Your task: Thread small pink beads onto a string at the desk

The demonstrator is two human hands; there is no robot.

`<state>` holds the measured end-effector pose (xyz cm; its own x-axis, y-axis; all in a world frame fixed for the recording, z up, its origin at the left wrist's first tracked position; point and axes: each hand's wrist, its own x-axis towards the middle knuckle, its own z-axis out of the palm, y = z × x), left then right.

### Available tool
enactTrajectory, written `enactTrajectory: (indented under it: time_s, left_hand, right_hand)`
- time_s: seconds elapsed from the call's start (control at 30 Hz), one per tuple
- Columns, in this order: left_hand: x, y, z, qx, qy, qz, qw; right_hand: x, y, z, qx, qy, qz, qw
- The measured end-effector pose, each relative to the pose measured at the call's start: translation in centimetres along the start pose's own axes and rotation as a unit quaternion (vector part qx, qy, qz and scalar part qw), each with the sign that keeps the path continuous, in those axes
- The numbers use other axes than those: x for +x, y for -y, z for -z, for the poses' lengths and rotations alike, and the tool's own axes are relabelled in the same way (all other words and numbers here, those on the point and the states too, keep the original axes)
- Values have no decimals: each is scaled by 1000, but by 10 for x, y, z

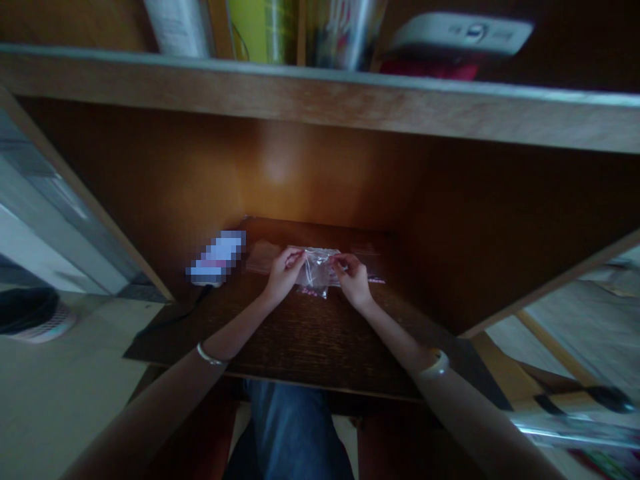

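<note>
A clear plastic zip bag (315, 272) lies low on the dark wooden desk (300, 340), crumpled, with something pink inside or behind it. My left hand (285, 273) pinches its left side between fingers and thumb. My right hand (353, 280) grips its upper right edge. Left of my left hand lies a flat translucent plastic sleeve (263, 257). Further left is a pixelated pale object (217, 257), its details hidden. A pink-marked strip (375, 280) sticks out to the right of the bag.
A wooden shelf board (300, 100) spans overhead, with books and a white device (460, 33) on top. A brown back panel (280, 173) closes the desk's far side. A black cable (175, 317) runs along the desk's left. My jeans-covered legs (293, 433) sit below the front edge.
</note>
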<state>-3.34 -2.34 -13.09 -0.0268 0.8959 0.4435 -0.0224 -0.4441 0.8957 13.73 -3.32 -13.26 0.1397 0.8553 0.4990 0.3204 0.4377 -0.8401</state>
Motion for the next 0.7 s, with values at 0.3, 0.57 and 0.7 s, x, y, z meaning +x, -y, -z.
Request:
enactTrajectory:
  time_s: [0.3,0.57,0.7]
  left_hand:
    - [-1,-1,3,57,6,-16,998]
    - [-1,-1,3,72,1,-26,997]
    - [-1,-4,3,72,-1,-23,997]
  right_hand:
    - [-2,6,1,-14,19,20,1000]
    - [-3,10,1,-2,17,32,999]
    - [-3,11,1,3,14,33,999]
